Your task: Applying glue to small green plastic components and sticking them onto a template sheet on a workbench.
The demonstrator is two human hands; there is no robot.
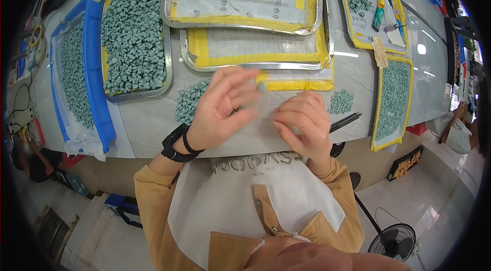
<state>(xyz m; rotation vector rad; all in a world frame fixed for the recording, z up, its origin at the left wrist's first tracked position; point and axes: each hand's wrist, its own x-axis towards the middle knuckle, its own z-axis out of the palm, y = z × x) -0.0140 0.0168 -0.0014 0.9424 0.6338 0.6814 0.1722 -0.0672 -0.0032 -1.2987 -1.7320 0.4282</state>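
Observation:
My left hand [221, 101] is over the table edge with its fingers apart and partly smeared by motion. A small blurred grey-green piece [262, 87] shows at its fingertips; whether they touch it, I cannot tell. Under and behind that hand lies a loose pile of grey-green heart-like pieces [188, 103]. To the right, my right hand [306, 119] has its fingers curled in toward the thumb, and what they hold, if anything, is hidden. A smaller pile of pieces [341, 101] lies beyond it, beside a dark pen-like stick [346, 122].
Metal trays [240, 25] lined with paper and yellow tape are stacked ahead. At left are a full tray [167, 61] and a blue crate [99, 102]. At right lie a tray with glue tubes [358, 40] and a yellow-edged tray [378, 127]. A fan [394, 243] stands on the floor.

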